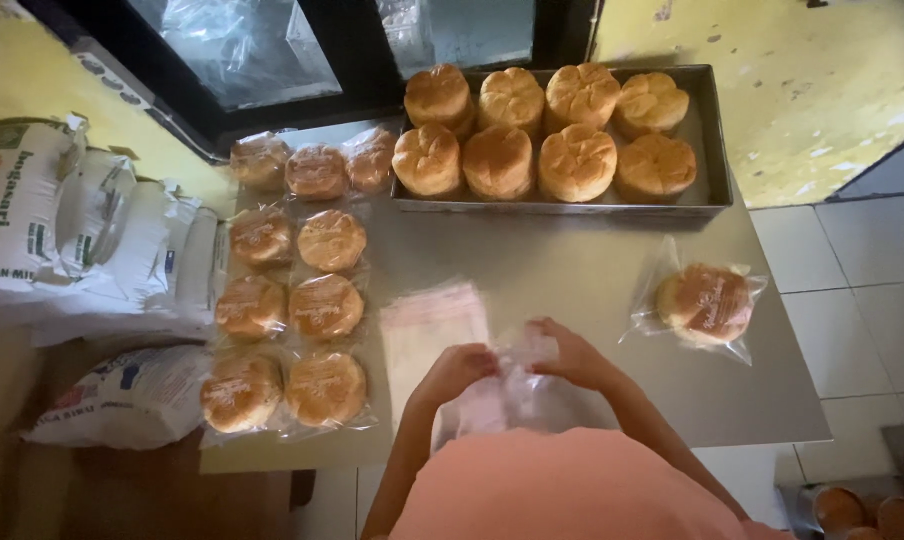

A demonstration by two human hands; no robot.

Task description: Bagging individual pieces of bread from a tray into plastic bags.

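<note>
Both hands, left hand (pixel 459 368) and right hand (pixel 569 352), have their fingers clenched on a thin clear plastic bag (pixel 512 385) just above the grey desk (pixel 572 270). Left of the fingers lies a flat stack of clear bags (pixel 427 325); right sits one bagged golden bun (pixel 705 303); beyond, a metal tray (pixel 710 120) of buns.

Nine round buns sealed in clear printed wrappers (pixel 290 305) lie in rows on the left of the grey table, while one more wrapped bun (pixel 704 303) sits alone at the right, well apart from them. A stack of flat empty clear bags (pixel 430 325) lies near the table's front edge, and both hands pinch a single clear bag (pixel 517 385) just beside it. White printed sacks (pixel 67 215) lean against the yellow wall at far left, with another white sack (pixel 122 395) below them.
</note>
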